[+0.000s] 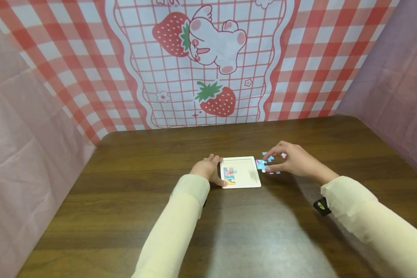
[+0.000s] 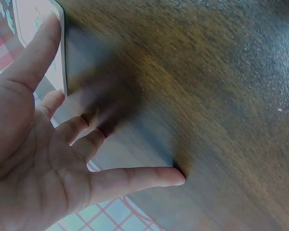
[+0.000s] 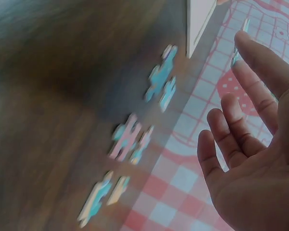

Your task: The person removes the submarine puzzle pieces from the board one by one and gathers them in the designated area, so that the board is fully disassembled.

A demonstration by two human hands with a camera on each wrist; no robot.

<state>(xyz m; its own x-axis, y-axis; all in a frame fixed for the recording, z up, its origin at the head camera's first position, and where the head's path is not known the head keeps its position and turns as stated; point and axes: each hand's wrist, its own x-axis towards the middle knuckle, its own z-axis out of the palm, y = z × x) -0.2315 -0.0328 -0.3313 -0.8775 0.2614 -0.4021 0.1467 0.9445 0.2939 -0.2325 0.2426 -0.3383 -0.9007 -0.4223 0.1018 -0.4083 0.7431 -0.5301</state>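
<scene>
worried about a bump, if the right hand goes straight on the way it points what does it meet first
The right hand, pinching a puzzle piece, would probably meet the white tray at its right edge; its height is unclear.

1. Table [image 1: 243, 235]: dark wood grain, smooth, glossy where light pools between my arms.
2. My sleeves [image 1: 358, 206]: cream cloth, soft, matt.
3. Backdrop [image 1: 90, 42]: printed cloth, mostly matt.
4. Side drape [image 1: 24, 162]: thin pink cloth, creased, faint sheen.
5. Tray [image 1: 243, 175]: smooth, pale; wood or card, I can't tell.
6. Puzzle pieces [image 3: 162, 76]: printed faces, pale cut edges.
</scene>
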